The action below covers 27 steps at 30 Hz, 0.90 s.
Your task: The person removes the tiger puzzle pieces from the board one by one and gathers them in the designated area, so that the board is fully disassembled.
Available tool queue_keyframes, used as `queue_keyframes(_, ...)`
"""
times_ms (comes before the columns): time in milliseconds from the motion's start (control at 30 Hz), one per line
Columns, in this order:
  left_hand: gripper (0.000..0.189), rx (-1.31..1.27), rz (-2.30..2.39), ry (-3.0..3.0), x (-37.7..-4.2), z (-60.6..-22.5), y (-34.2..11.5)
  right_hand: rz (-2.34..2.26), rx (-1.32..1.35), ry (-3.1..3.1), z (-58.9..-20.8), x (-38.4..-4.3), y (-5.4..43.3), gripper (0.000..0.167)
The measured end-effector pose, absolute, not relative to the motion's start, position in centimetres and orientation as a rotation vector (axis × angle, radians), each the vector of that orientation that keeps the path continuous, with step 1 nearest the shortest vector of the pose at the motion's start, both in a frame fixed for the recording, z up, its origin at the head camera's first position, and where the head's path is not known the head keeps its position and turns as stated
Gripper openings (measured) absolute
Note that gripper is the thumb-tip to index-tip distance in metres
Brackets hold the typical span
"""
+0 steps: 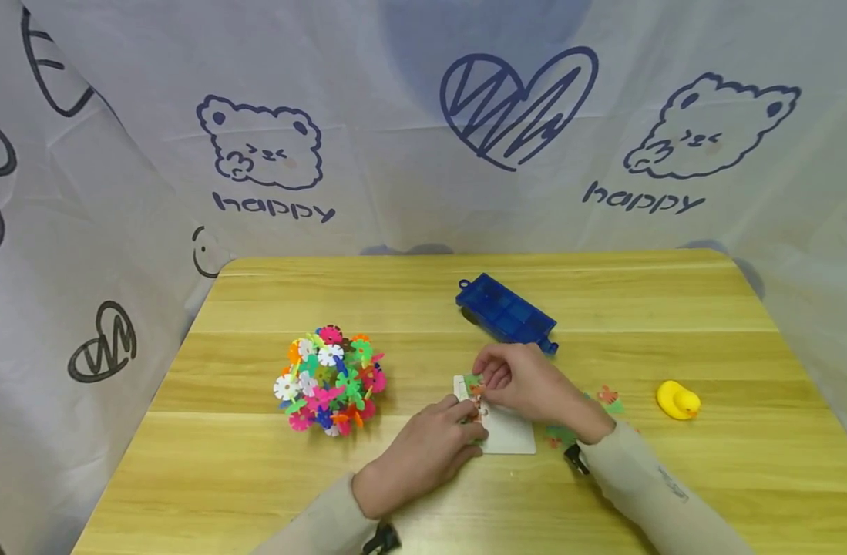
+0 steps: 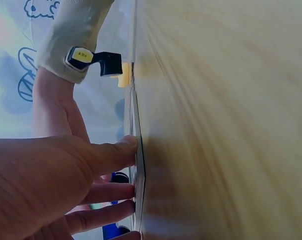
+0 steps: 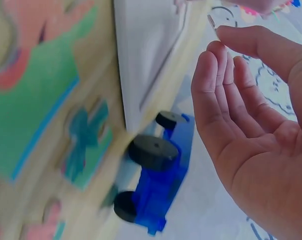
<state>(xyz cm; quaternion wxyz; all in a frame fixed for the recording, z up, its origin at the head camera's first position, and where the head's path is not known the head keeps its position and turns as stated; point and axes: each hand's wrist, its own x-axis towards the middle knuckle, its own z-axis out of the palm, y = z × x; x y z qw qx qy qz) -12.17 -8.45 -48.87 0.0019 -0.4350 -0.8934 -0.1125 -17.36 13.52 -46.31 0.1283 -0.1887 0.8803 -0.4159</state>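
Observation:
A white puzzle board (image 1: pixel 512 433) lies flat on the table, with a few green and orange jigsaw pieces (image 1: pixel 475 391) along its left side. My left hand (image 1: pixel 426 447) rests on that side, its fairly straight fingers touching the board and pieces. The left wrist view shows the thumb and fingertips against the thin board (image 2: pixel 139 170). Over the board's far left corner, my right hand (image 1: pixel 527 385) pinches a small, thin jigsaw piece (image 3: pixel 212 22) between thumb and fingertips. That piece appears nearly edge-on in the right wrist view, so its picture is hidden.
Loose jigsaw pieces (image 1: pixel 608 395) lie right of the board, partly under the right forearm. Behind it stands a blue wheeled toy (image 1: pixel 508 310). A yellow rubber duck (image 1: pixel 678 401) sits farther right. At left is a ball of colourful flower-shaped discs (image 1: pixel 329 379).

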Motion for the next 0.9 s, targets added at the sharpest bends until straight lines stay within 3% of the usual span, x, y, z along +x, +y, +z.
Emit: queue_keyframes(900, 0.019, -1.386, -0.389, -2.829, -12.5, -48.9, -8.4, -1.256, -0.424, 2.512, -46.5, -11.0, 21.2, 0.024)
